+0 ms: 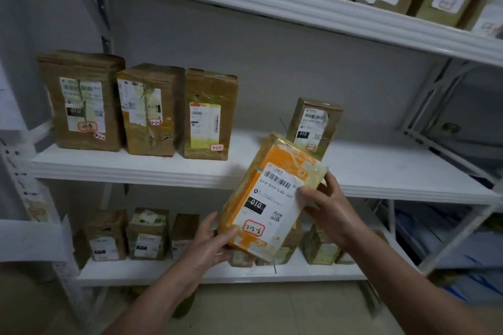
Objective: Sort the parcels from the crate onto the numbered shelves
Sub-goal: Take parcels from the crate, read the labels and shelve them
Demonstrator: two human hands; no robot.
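Head view. Orange parcel (272,198) is in the air, tilted, just in front of the middle shelf (394,179) lip, right of its centre. Left hand (211,239) is clamped on the lower corner, fingers beneath, thumb on the face. Right hand (333,205) is clamped on the upper right edge, thumb on the white label. The red-edged sticker looks like a 3-2 code; the last mark is not legible. Crate not in view.

Step in hand, as I judge it: stand the parcel on the middle shelf. A bare stretch lies between the three boxes (151,109) at that shelf's left end and the small box (313,128) right of its centre, with more bare board beyond. To do it well:
- Turn the parcel upright, sticker outward like its neighbours.
- Lift it over the lip.
- Seat the base flat before either hand lets go.

Around: the upper shelf (272,0), above the middle shelf, carries boxes and limits headroom. The lower shelf (217,275), beneath the middle shelf, holds a row of boxes partly hidden by the parcel.

In the way: the small box, just behind the parcel's top corner. A careless push could tip it.
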